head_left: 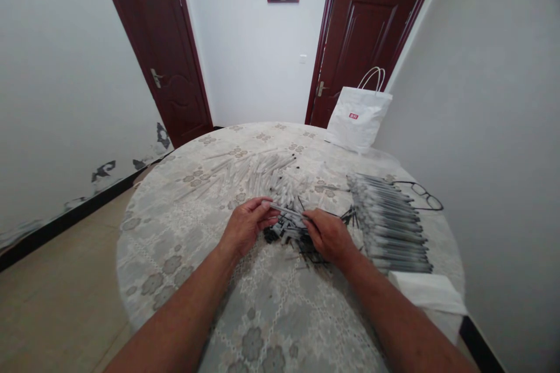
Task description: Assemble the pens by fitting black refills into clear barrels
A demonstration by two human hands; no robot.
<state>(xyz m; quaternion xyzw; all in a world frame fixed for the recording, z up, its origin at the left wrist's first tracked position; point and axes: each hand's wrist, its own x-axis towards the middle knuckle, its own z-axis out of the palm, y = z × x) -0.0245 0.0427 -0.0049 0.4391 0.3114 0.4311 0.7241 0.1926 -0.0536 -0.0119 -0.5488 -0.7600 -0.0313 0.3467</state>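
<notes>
My left hand (247, 224) pinches one end of a slim, pale pen (286, 209) with thumb and fingers. The fingers of my right hand (328, 234) are closed on its other end, so the pen lies nearly level between both hands. Beneath it is a jumble of small clear and black pen parts (286, 235), partly hidden by my hands. Thin dark refills (312, 253) lie by my right hand. Farther back spreads a loose heap of clear pen barrels (266, 170). To the right, many pens (389, 224) with dark ends are laid in a stacked row.
A round table with a flowered tablecloth (175, 297) fills the middle. Eyeglasses (426, 197) rest beyond the pen row. A white paper bag (359, 119) stands at the back right. Some folded white material (426, 291) sits at the right edge, near the wall.
</notes>
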